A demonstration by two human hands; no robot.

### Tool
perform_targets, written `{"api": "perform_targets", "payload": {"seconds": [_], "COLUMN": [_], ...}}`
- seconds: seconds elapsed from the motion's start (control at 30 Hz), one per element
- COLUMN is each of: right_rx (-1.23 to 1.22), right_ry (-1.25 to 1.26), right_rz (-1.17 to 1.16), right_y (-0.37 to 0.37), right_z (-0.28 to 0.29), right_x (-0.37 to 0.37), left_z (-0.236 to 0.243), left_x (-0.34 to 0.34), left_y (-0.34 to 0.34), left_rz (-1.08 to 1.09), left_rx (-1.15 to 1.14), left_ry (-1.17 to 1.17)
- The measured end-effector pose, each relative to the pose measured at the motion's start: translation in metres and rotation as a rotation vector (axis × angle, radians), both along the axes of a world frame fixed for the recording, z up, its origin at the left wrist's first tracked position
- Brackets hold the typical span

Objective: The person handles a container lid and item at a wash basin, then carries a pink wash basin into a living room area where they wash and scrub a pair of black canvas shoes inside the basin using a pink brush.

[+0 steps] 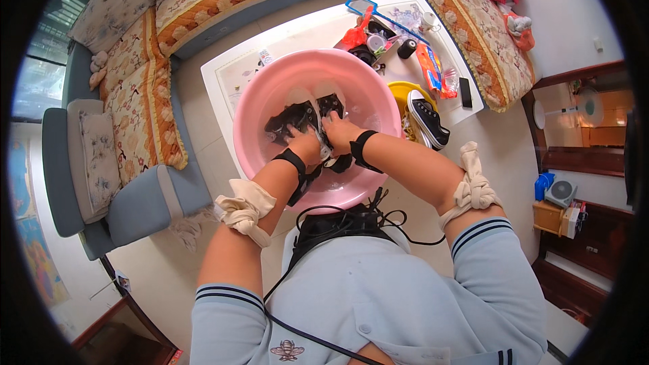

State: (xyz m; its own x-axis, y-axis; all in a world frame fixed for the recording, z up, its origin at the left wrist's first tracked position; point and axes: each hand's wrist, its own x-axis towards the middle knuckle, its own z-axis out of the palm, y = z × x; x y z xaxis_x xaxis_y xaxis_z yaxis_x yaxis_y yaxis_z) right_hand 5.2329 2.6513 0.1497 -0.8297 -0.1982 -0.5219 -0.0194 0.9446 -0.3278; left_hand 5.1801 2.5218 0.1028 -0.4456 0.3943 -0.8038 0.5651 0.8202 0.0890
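Note:
In front of me is a large pink basin [251,155] with water in it. Black-and-white canvas footwear [330,105] lies partly under the water, and I cannot tell whether it is one shoe or two. My left hand [303,143] grips the dark fabric on its left side, fingers curled over it. On the other side my right hand [340,132] holds the shoe close by, with its fingertips partly hidden. Both hands are low inside the basin, nearly side by side.
A black sneaker with a white sole [427,120] rests at a yellow basin [400,92] on the right. The white table [226,71] carries a black cup-like item [407,49], a dark phone-like slab [465,92] and an orange packet [428,64]. Black cables [405,224] hang before my lap.

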Motion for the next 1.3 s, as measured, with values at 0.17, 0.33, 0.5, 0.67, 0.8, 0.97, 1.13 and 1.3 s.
{"api": "perform_targets", "payload": {"seconds": [0.17,0.33,0.5,0.67,0.8,0.97,1.13,1.3], "right_rx": [0.102,0.098,0.034,0.108,0.407,0.252,-0.056,-0.152], "right_ry": [-0.007,-0.079,-0.127,-0.239,-0.298,-0.355,-0.293,-0.178], "right_rz": [0.001,-0.011,-0.128,-0.169,0.196,-0.141,-0.138,-0.453], "right_y": [0.0,0.006,0.015,0.009,-0.003,0.009,0.043,0.053], "right_z": [0.0,-0.007,-0.028,-0.044,-0.031,-0.023,-0.013,0.01], "right_x": [-0.01,-0.019,-0.021,-0.031,-0.042,-0.04,-0.033,-0.029], "left_z": [0.015,0.015,0.01,-0.008,0.0,0.02,0.06,0.069], "left_x": [0.001,-0.012,0.011,0.004,0.006,0.002,-0.036,-0.049], "left_y": [0.018,0.022,0.019,0.012,0.012,0.013,-0.011,-0.024], "left_rz": [-0.012,-0.47,-0.359,-0.273,-0.198,-0.33,0.253,0.513], "left_rx": [-0.01,0.053,0.076,0.238,0.224,0.235,0.401,0.436], "left_ry": [0.057,-0.218,0.083,-0.037,-0.028,0.091,-0.116,0.265]}}
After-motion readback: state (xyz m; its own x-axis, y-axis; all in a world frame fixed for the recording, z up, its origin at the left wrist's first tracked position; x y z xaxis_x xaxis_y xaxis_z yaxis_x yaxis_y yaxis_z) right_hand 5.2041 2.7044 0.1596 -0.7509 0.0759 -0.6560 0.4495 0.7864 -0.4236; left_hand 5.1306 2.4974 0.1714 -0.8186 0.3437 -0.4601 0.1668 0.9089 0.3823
